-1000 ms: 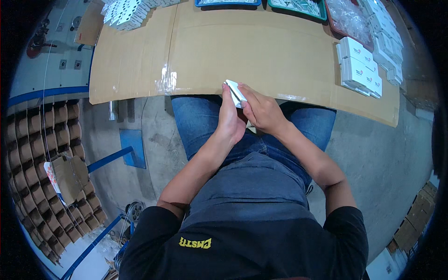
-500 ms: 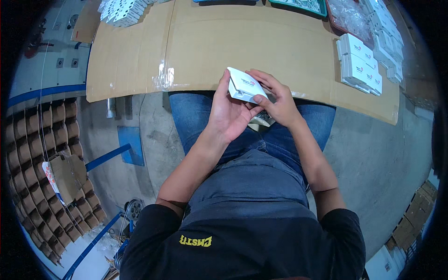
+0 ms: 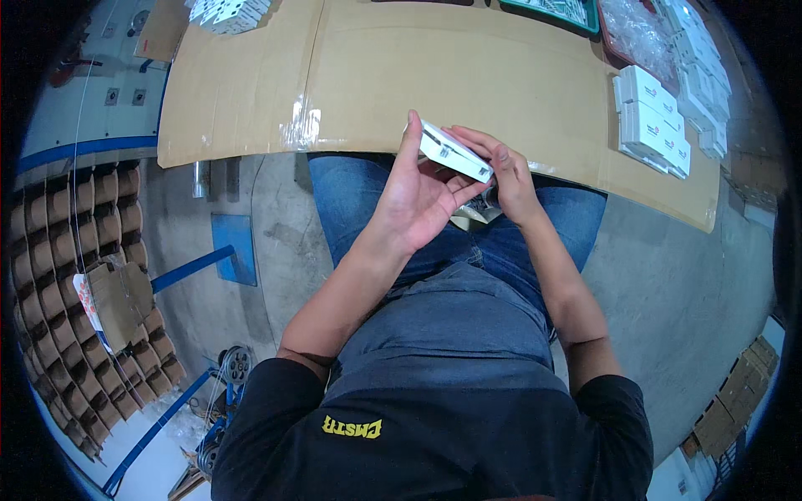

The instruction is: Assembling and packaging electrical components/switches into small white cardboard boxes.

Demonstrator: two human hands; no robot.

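Observation:
A flat white plastic casing is held between my two hands, above my lap and beside the near edge of the cardboard-covered table. It is tilted, so a narrow side with dark slots shows. My left hand supports it from the left and below, thumb up along its left end. My right hand grips its right end, with fingers behind the far edge. Below the hands, a pale bag-like thing lies on my lap, partly hidden, with dark contents I cannot make out.
Cardboard covers the table. Stacked white casings stand at its right, near a red tray of clear plastic bags. A green tray holds small parts. More white pieces sit far left. Cardboard dividers stand at left.
The casing has been tipped in my hands: its printed face has turned away and its slotted side now shows. My right thumb has shifted to its right end.

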